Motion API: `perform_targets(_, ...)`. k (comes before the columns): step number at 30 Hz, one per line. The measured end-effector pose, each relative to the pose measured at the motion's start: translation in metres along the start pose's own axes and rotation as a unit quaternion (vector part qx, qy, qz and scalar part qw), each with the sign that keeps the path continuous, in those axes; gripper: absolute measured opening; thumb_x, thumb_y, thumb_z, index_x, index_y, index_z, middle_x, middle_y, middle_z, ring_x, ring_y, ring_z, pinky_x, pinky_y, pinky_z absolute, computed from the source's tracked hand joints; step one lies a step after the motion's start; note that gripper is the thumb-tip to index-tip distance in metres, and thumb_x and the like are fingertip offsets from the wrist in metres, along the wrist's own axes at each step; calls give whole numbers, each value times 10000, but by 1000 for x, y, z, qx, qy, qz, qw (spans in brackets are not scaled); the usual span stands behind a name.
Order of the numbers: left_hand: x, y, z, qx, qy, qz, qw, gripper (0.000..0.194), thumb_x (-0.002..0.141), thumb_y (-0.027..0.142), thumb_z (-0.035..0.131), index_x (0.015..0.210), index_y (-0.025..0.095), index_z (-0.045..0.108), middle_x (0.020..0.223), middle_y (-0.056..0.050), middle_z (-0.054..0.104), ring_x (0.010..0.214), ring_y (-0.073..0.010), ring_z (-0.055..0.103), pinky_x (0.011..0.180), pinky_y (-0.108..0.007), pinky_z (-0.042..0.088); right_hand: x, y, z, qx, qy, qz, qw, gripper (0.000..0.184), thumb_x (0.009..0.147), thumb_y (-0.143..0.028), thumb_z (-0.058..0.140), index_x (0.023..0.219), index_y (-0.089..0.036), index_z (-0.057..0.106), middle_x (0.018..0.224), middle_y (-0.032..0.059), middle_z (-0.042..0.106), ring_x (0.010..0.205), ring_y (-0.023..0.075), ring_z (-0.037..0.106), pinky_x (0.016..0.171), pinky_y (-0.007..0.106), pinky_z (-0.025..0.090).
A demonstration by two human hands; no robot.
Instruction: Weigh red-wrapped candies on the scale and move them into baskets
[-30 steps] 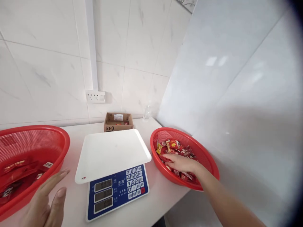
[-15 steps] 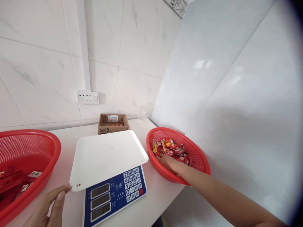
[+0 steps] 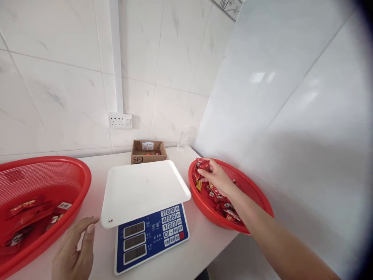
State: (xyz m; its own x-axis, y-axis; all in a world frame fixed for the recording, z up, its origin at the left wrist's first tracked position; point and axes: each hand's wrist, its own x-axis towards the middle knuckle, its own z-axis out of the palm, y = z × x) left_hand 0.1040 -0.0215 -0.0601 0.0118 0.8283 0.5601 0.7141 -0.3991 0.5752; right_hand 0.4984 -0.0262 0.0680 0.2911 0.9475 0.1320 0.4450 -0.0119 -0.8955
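My right hand (image 3: 217,177) is closed on red snack packets (image 3: 203,165), raised at the rim of the right red basket (image 3: 264,202). More packets in red and yellow wrappers (image 3: 223,204) lie below it. My left hand (image 3: 77,247) is beside the near left corner of the scale's white pan (image 3: 145,190), thumb and forefinger slightly apart, nothing visible between them. Its other fingers are curled. A blue panel with keys and three small displays forms the front of the weighing scale (image 3: 155,225); the pan carries no packets.
On the left stands another red basket (image 3: 84,179) with a few red packets (image 3: 26,214) inside. Behind the scale are a small cardboard box (image 3: 148,158) and a clear plastic bottle (image 3: 182,140). Tiled walls close off the back and right; a socket (image 3: 121,121) is on the back wall.
My right hand has come up out of the packets with some red ones in its grasp. My left hand has drawn slightly off the pan's corner. The view has shifted left.
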Motion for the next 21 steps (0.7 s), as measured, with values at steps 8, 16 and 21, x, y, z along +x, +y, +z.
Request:
perform_targets(8,11,10,1,-48,99,-26,994,291,868,439,422,881,229,623,885,-40,686,831,-192,642,756,-308,514,-5,-18,103,185,-92,5,979,424,739,-434,658,1080,-248,490,983,18,652,824,149,620,591,265,547)
perform_targets(16,10,8,-1,-81,95,-50,991,279,873,427,433,908,225,622,894,-42,684,855,-187,644,784,-304,516,0,-4,127,72,-112,-7,991,614,800,-446,572,1336,-272,330,913,3,609,672,139,607,444,231,489)
perform_targets(21,8,10,0,-85,100,-55,990,288,868,445,438,913,231,625,908,-36,677,853,-185,634,777,-294,510,-6,-9,117,-58,-64,-11,996,655,813,-427,548,1399,-268,304,776,-23,617,630,152,608,526,277,510)
